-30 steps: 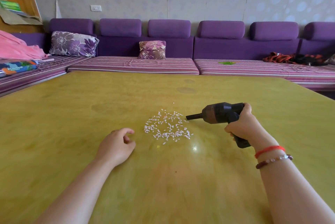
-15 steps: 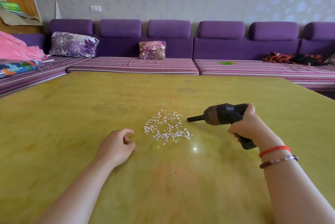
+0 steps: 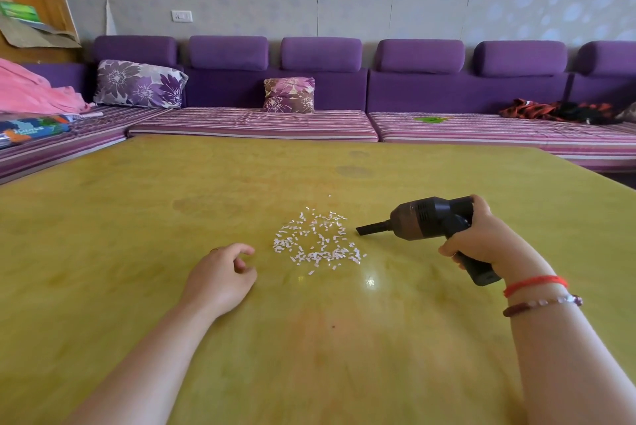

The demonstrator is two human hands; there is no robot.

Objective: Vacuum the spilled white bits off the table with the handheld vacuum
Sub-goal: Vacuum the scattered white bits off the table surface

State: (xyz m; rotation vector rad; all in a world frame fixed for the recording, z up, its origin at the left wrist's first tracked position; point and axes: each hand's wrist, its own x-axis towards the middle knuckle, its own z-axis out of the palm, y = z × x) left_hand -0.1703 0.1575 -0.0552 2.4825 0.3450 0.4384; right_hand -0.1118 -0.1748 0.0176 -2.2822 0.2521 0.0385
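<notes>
Yellow-green glossy bench (image 3: 137, 252) carries a scatter of small white paper bits (image 3: 318, 242) at its middle. Just right of them, the right hand (image 3: 481, 238) grips the handle of a black and brown handheld vacuum (image 3: 426, 223), its narrow nozzle pointing at the bits' edge, tip close but apart. The vacuum has shifted slightly rightward since earlier. The left hand (image 3: 220, 276) still rests on the bench beside the bits, fingers loosely curled, holding nothing.
</notes>
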